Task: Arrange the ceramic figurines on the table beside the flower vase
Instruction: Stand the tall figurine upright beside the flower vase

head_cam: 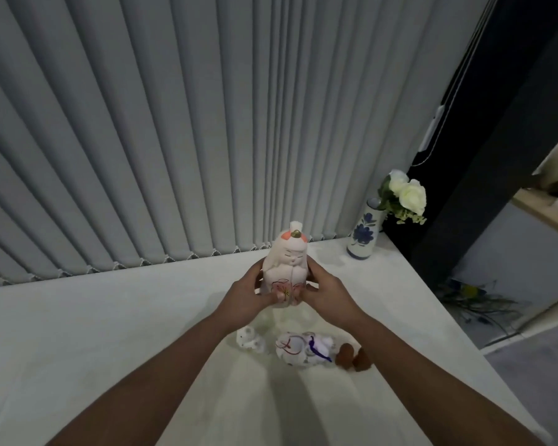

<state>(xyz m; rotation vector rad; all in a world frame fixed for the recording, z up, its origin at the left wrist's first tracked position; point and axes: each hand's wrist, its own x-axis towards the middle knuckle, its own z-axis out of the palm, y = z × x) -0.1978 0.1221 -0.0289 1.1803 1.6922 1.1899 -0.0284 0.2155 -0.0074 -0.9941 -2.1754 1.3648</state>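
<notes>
Item in hand: tall white doll figurine, upright, lifted above the table, clasped at its base between left hand and right hand. Flower vase: far right corner, nothing placed beside it. Outstanding, near edge: small white figurine, a painted figurine lying down, two brown pieces. Progress, by appearance: first placement pending.

both hands clasp figurine, vase beyond
</notes>
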